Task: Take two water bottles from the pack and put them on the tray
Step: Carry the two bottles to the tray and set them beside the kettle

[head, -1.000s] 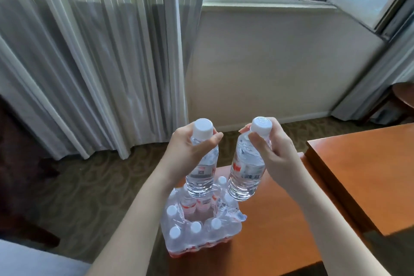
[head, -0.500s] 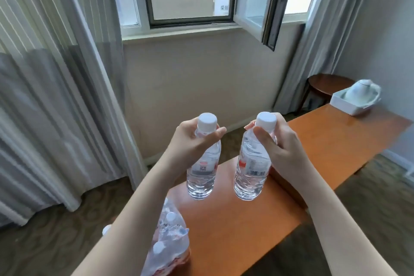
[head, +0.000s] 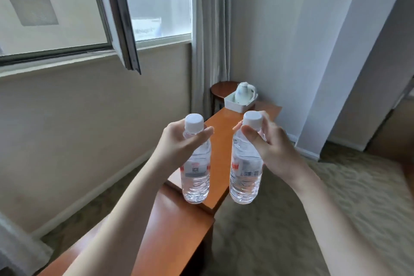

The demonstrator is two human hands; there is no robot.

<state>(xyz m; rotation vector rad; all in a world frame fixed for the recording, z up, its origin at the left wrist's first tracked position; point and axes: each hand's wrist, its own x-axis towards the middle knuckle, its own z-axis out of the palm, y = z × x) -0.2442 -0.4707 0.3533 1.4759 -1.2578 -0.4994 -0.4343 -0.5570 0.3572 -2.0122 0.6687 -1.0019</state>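
I hold two clear water bottles with white caps upright in the air over the orange wooden table (head: pixel 177 226). My left hand (head: pixel 179 143) grips the left bottle (head: pixel 196 177) by its neck. My right hand (head: pixel 266 143) grips the right bottle (head: pixel 245 177) by its neck, just past the table's right edge. A white tray (head: pixel 235 105) with a white kettle (head: pixel 243 93) in it sits at the far end of the table, well beyond both bottles. The bottle pack is out of view.
A small round dark wooden side table (head: pixel 221 88) stands behind the tray by the curtain (head: pixel 210 29). An open window sash (head: pixel 116 18) juts into the room above the table's left side. Carpeted floor (head: pixel 313 197) lies to the right.
My view has swung right, away from the pack, which has left the frame. Both hands carry the bottles along the table, and the tray with the kettle now lies straight ahead.
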